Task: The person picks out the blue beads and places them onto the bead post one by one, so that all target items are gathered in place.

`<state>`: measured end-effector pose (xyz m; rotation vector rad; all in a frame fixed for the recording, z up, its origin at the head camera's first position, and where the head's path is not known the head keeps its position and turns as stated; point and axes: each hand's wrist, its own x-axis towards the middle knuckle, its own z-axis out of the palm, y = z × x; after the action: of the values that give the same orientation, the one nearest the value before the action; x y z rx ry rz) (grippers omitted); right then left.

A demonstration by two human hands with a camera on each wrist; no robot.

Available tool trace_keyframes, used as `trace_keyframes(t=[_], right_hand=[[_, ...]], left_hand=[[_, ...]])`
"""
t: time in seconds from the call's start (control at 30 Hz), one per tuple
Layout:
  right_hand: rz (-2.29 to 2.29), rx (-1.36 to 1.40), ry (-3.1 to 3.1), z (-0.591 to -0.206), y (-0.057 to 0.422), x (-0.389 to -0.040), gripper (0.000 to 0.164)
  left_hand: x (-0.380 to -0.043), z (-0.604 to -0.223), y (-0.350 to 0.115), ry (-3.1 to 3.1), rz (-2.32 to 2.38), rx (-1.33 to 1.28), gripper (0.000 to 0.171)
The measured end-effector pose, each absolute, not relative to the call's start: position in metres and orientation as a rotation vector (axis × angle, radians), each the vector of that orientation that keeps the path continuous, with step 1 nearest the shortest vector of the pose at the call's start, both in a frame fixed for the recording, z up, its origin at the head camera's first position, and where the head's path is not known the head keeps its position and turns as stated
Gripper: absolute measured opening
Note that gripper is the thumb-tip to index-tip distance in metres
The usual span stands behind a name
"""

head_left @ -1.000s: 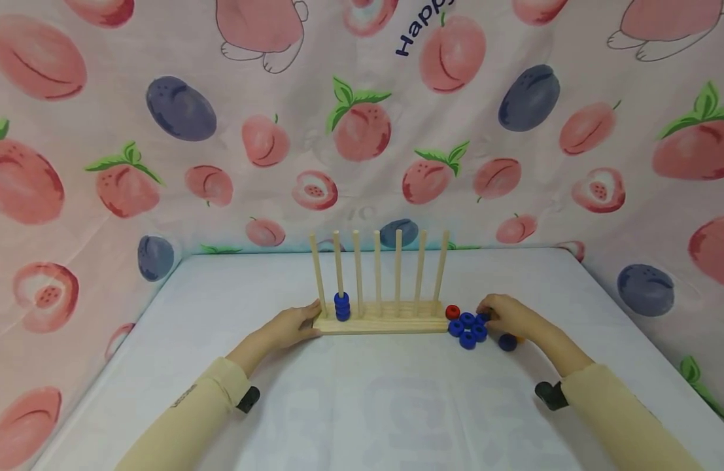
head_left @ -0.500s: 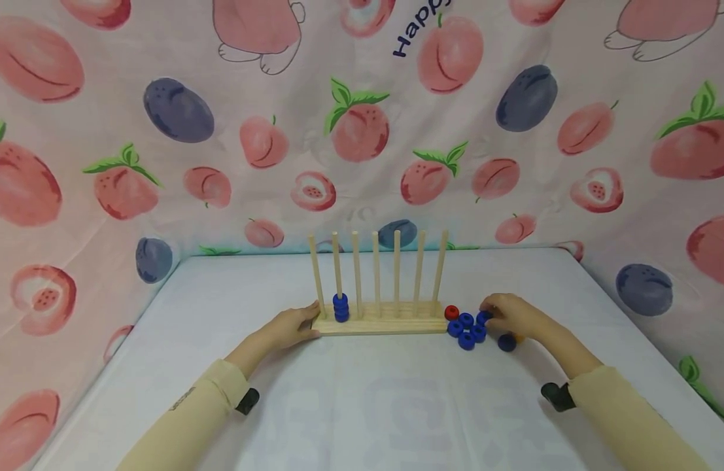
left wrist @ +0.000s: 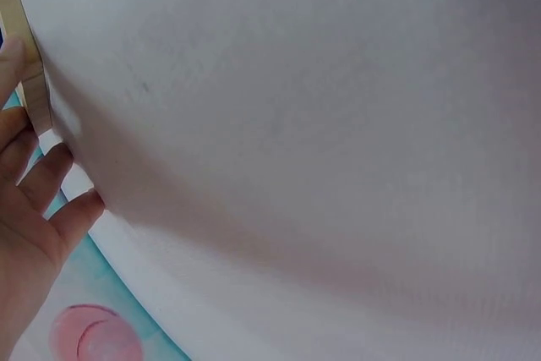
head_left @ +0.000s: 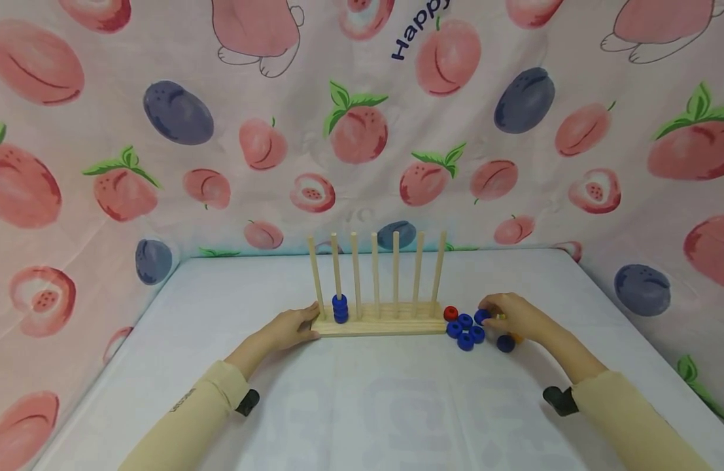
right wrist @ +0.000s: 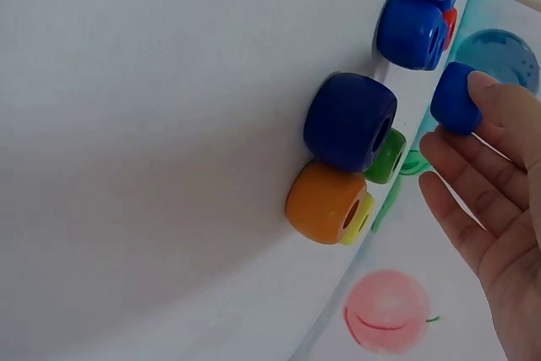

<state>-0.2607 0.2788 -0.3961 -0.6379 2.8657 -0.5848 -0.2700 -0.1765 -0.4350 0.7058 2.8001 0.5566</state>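
A wooden peg rack (head_left: pixel 385 326) with a row of upright pegs stands on the table, and blue beads (head_left: pixel 340 309) are stacked on its second peg from the left. My left hand (head_left: pixel 291 327) grips the rack's left end, thumb and fingers around the corner of the base (left wrist: pixel 35 95) in the left wrist view. To the right of the rack, my right hand (head_left: pixel 515 315) pinches a blue bead (right wrist: pixel 456 99) between thumb and fingers. Several loose blue beads (head_left: pixel 465 341) and a red bead (head_left: pixel 450 313) lie between that hand and the rack.
Under the right hand lie a dark blue bead (right wrist: pixel 348 122), an orange bead (right wrist: pixel 325 203), a green bead (right wrist: pixel 387 158) and a yellow bead (right wrist: pixel 357 220). A white cloth covers the table (head_left: pixel 385 405). Behind it hangs a fruit-patterned curtain (head_left: pixel 232 98).
My right hand has shifted very slightly to the right with the blue bead at its fingertips, and a bit of yellow now shows beneath it. The left hand stays on the rack.
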Motion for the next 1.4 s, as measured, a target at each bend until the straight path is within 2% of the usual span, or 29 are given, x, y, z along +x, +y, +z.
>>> trace_keyframes(t=[0.63,1.4], right_hand=[[-0.878,-0.687,3.026,-0.398,0.277,-0.244,0.031],[-1.0,-1.103,3.076,-0.398,0.26,-0.238,0.032]], left_hand=[[-0.267,-0.432,-0.177,2.807,0.572,0.697,0.06],[-0.266,-0.428,-0.175,2.817,0.578,0.75,0.06]])
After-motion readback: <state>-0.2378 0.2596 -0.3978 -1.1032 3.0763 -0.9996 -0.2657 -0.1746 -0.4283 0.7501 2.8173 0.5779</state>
